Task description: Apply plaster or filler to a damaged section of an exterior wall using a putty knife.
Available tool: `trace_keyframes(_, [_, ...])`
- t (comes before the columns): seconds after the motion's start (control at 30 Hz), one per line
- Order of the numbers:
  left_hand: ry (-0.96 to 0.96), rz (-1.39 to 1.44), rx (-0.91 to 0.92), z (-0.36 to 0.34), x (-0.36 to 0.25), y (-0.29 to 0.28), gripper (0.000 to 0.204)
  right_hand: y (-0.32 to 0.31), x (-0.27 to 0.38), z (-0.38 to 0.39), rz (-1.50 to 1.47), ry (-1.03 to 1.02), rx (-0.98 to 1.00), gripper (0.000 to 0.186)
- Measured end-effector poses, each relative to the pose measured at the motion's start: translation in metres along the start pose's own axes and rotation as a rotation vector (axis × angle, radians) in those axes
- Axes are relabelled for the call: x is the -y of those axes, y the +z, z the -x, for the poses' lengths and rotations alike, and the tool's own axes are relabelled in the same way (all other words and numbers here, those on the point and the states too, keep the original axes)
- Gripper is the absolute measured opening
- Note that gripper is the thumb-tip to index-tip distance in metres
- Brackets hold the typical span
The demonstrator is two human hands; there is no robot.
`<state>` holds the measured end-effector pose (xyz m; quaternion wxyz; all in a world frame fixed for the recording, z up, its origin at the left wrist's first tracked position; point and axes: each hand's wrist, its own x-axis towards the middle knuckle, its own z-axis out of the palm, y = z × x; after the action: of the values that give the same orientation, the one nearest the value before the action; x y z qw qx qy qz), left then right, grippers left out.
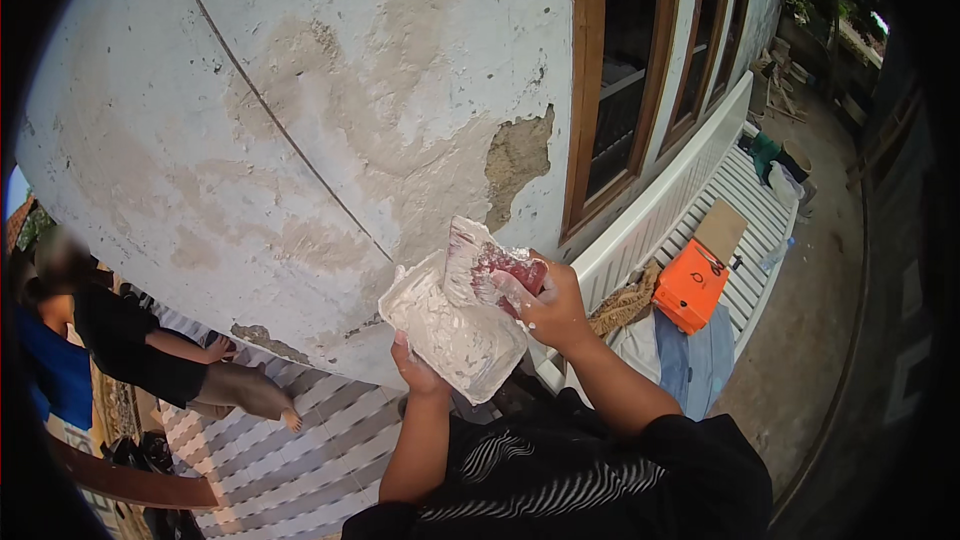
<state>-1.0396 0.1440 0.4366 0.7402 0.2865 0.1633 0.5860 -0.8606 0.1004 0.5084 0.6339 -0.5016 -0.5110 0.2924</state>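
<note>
My left hand (417, 370) grips the lower left side of a rectangular putty board (455, 337) caked with creamy off-white filler. Whether the board has raised sides is hidden by the filler. In my right hand (550, 305) is a putty knife (467, 262) with a reddish grip and a wide blade smeared with filler. Its blade stands over the board's upper right part, against the filler. Spots of filler whiten my right fingers. Just ahead is a pale wall (330, 130) with beige filled patches and a bare, broken patch (519, 160) near the window.
Brown-framed windows (575, 90) run along the right of the wall. Below them a white slatted bench (745, 205) bears an orange box (690, 285), cloth and other items. At left a person in black (130, 345) sits on the tiled floor (290, 450). A dark cable (265, 100) crosses the wall.
</note>
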Motion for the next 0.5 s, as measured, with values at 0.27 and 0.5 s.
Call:
trace_keyframes(0.27, [0.046,0.024,0.125,-0.011,0.0,0.005,0.071,0.004,-0.008,-0.003,-0.164,0.099,-0.134,0.015])
trace_keyframes(0.5, [0.121,0.039,0.177,-0.014,-0.009,0.006,0.077,0.023,-0.006,-0.008,-0.187,0.123,-0.04,0.015])
